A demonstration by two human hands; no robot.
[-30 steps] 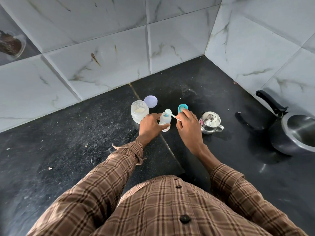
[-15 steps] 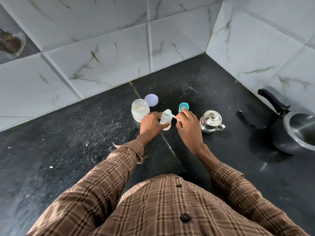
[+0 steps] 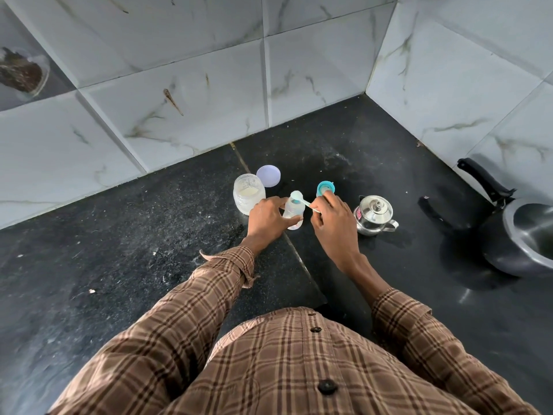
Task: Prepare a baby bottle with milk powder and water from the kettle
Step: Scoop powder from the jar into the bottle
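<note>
Gripping bottle with left fingers, right fingers pinch spoon.

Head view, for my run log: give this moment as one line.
step: powder into baby bottle | left hand: holds bottle | right hand: scoop over mouth | kettle: untouched

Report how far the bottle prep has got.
Done: jar open, its lid beside it; bottle uncapped, cap set behind. In hand: left hand steadies the bottle, right hand holds the scoop over its mouth. Left: water from the kettle, capping.
</note>
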